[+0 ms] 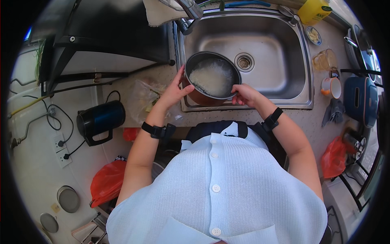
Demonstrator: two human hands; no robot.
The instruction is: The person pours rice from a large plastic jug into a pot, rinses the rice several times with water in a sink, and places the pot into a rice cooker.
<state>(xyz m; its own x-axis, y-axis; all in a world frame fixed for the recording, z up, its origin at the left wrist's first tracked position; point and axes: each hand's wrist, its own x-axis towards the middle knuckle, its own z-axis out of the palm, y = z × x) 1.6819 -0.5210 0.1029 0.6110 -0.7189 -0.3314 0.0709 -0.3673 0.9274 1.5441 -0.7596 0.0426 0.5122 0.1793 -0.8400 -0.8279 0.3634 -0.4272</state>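
Observation:
Both hands hold a round rice cooker pot (210,101), dark inside and reddish brown outside, over the front left corner of the stainless steel sink (281,82). White rice (202,76) lies in cloudy water inside it. My left hand (175,91) presses flat against the pot's left side, thumb near the rim. On the right, the fingers of my right hand (245,95) are curled at the rim. The drain strainer (244,62) shows just beyond the pot. Above the sink's left edge hangs a metal faucet (189,18).
Left of the sink lie a clear plastic bag (138,102) with green scraps and a dark electric kettle (102,119). Along the right counter are a small dish (313,35), a glass mug (325,60), a white-orange cup (331,87), a grey cloth (333,111) and a blue appliance (361,100).

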